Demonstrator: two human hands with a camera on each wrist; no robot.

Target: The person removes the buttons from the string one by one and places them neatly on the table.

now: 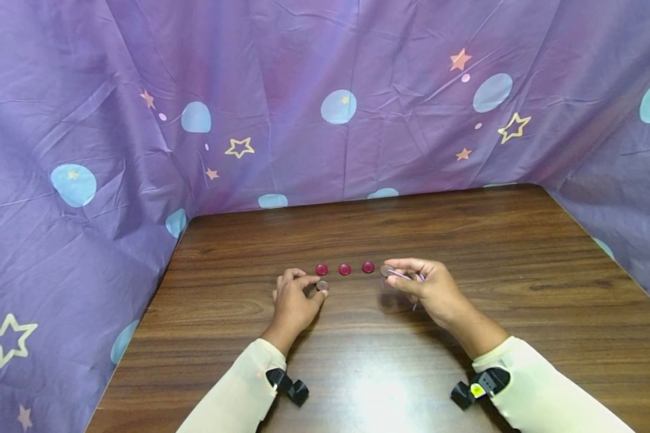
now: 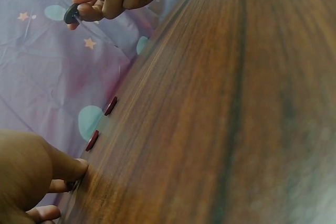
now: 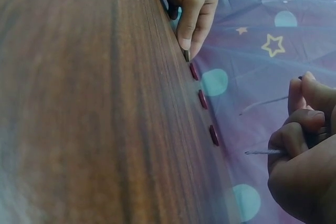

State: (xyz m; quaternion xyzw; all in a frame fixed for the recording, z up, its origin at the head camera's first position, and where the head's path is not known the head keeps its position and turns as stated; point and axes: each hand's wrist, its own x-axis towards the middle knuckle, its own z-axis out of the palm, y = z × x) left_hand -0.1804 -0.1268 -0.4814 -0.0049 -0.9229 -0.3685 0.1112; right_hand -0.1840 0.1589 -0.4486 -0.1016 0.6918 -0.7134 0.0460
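My left hand (image 1: 297,302) pinches a grey-brown button (image 1: 322,285) between thumb and forefinger, low at the tabletop. Three dark red buttons (image 1: 345,269) lie in a row just beyond and to the right of it. Raised over the table at the right end of that row, my right hand (image 1: 432,290) holds another dark button (image 2: 71,13) by its edge with the fingertips. A thin pale purple cord (image 3: 264,104) also comes out of the right hand, and a second stretch of it pokes from the curled lower fingers. The cord's middle part is hidden inside that hand.
The dark wood table (image 1: 238,240) has its back edge against a purple curtain (image 1: 287,78) printed with stars and dots, which also hangs along the left and right sides. Each wrist wears a black strap with a small camera (image 1: 298,392).
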